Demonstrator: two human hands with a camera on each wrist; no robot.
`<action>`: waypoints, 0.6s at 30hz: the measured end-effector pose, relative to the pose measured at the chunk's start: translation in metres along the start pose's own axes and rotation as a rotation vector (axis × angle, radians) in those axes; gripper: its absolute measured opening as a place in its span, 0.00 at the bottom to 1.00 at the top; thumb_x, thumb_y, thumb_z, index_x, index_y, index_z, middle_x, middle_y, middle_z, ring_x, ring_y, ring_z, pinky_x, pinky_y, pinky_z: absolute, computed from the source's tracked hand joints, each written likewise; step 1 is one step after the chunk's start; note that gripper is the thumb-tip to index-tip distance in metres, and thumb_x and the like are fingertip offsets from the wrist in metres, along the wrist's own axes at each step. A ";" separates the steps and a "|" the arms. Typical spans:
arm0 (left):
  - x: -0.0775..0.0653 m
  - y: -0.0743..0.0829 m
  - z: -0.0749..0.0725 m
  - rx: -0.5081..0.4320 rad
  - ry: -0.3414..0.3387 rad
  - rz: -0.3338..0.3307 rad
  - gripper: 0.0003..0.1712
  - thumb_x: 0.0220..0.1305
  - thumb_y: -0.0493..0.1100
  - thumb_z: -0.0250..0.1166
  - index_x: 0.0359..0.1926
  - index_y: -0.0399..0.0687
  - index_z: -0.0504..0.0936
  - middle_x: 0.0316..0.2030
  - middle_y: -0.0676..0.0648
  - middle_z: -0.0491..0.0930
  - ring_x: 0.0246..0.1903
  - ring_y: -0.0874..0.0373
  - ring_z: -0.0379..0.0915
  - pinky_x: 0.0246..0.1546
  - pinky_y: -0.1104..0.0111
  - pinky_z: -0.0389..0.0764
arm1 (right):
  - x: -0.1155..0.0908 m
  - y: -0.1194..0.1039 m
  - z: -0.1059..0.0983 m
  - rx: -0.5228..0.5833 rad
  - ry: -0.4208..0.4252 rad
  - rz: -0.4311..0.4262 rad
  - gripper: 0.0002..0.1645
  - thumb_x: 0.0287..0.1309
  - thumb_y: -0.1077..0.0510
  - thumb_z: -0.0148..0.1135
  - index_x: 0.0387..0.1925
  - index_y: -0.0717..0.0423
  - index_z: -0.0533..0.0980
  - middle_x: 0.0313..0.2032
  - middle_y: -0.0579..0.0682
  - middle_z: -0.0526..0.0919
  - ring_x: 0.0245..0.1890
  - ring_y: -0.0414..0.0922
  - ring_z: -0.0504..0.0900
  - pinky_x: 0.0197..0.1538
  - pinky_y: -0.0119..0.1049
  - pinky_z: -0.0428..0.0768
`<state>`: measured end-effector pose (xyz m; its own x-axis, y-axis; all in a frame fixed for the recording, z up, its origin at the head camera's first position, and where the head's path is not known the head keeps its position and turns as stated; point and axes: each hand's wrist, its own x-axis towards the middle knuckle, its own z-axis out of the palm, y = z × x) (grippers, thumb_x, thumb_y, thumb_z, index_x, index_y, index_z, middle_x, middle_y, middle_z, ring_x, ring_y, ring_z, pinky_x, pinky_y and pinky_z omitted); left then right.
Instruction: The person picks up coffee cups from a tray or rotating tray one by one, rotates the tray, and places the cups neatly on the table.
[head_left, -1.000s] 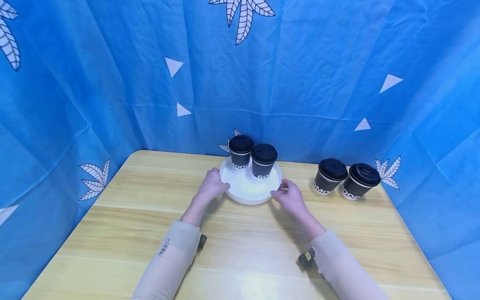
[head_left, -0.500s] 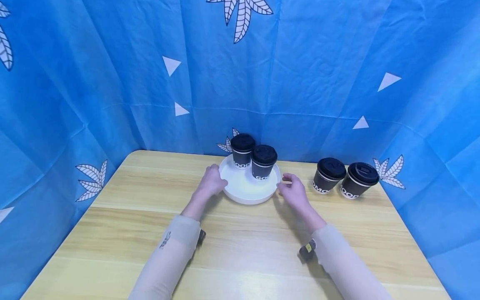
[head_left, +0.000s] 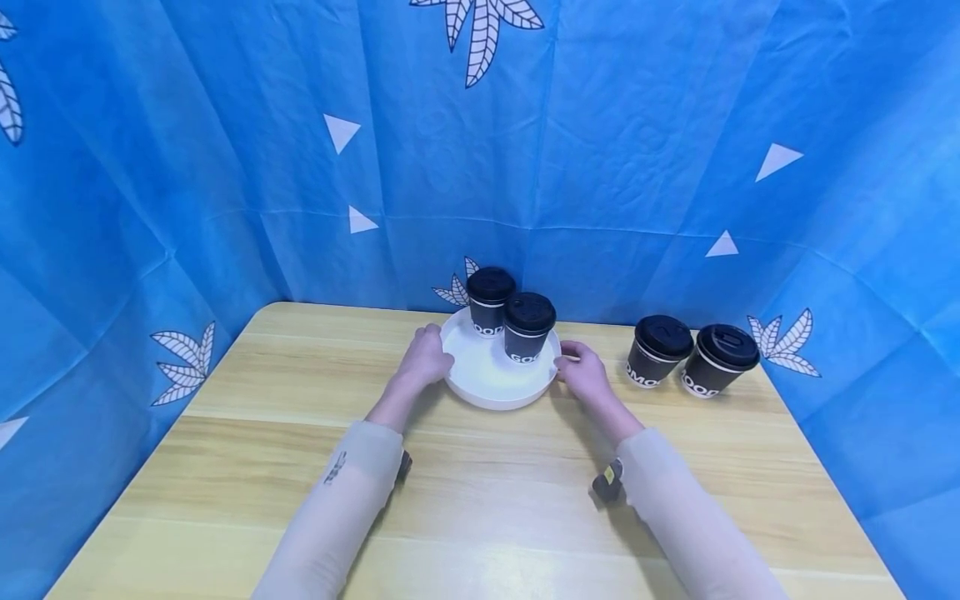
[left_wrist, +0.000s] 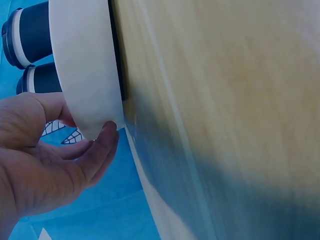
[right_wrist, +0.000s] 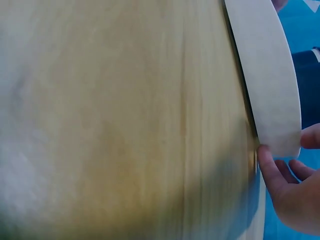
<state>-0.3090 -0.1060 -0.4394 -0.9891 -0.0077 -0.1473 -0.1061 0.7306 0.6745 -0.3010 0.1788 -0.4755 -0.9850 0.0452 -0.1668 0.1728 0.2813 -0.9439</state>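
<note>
A round white tray (head_left: 491, 383) with a raised rim is at the back middle of the table. On it two dark lidded paper coffee cups, a rear one (head_left: 489, 302) and a front one (head_left: 528, 327), stand upright close together. My left hand (head_left: 425, 360) holds the tray's left side, thumb over the rim and fingertips against the outer wall, as the left wrist view shows. On the opposite side my right hand (head_left: 585, 372) pinches the rim in the same way, its thumb (right_wrist: 311, 137) at the top edge and a fingertip low on the wall.
Two more lidded coffee cups, one (head_left: 657, 353) beside the other (head_left: 717, 362), stand at the back right of the wooden table (head_left: 495, 492). A blue patterned curtain (head_left: 615, 167) hangs right behind the table and along both sides.
My right hand has let go of the tray's front right, shifted outward and back, and taken hold of its right side. The tray has turned slightly, its rear cup moving right.
</note>
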 end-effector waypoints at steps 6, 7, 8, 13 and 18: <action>0.002 0.000 0.001 0.007 0.004 0.004 0.35 0.68 0.33 0.58 0.73 0.28 0.60 0.62 0.31 0.67 0.57 0.41 0.70 0.67 0.51 0.72 | -0.007 0.001 0.002 -0.014 -0.005 0.005 0.33 0.70 0.61 0.54 0.74 0.65 0.64 0.68 0.66 0.71 0.59 0.58 0.81 0.61 0.46 0.80; 0.001 0.000 0.001 0.009 0.004 0.001 0.35 0.68 0.34 0.59 0.73 0.28 0.61 0.61 0.31 0.68 0.56 0.41 0.70 0.67 0.52 0.73 | -0.008 0.001 0.002 -0.011 -0.006 0.005 0.33 0.70 0.61 0.54 0.74 0.65 0.64 0.68 0.66 0.72 0.60 0.58 0.80 0.62 0.47 0.79; 0.000 0.000 0.001 0.010 0.003 -0.004 0.35 0.68 0.35 0.60 0.73 0.28 0.61 0.61 0.31 0.68 0.56 0.41 0.71 0.65 0.52 0.74 | -0.009 0.001 0.003 -0.011 -0.006 0.005 0.34 0.70 0.61 0.55 0.74 0.65 0.64 0.68 0.67 0.72 0.60 0.58 0.80 0.62 0.47 0.79; -0.006 0.000 0.000 0.018 0.002 -0.024 0.35 0.67 0.40 0.65 0.69 0.28 0.63 0.56 0.34 0.70 0.46 0.44 0.75 0.52 0.57 0.81 | -0.016 0.002 0.004 -0.021 0.001 -0.005 0.35 0.69 0.60 0.58 0.73 0.66 0.63 0.68 0.65 0.71 0.62 0.58 0.78 0.63 0.48 0.79; -0.013 -0.001 -0.001 0.029 -0.008 -0.026 0.36 0.66 0.41 0.67 0.67 0.27 0.64 0.54 0.34 0.70 0.31 0.49 0.79 0.45 0.59 0.82 | -0.022 0.002 0.005 -0.026 -0.010 -0.018 0.38 0.67 0.61 0.61 0.74 0.67 0.61 0.69 0.65 0.70 0.64 0.59 0.76 0.63 0.48 0.79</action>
<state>-0.2961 -0.1074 -0.4377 -0.9852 -0.0222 -0.1702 -0.1291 0.7494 0.6494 -0.2792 0.1740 -0.4750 -0.9878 0.0305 -0.1526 0.1545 0.3068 -0.9392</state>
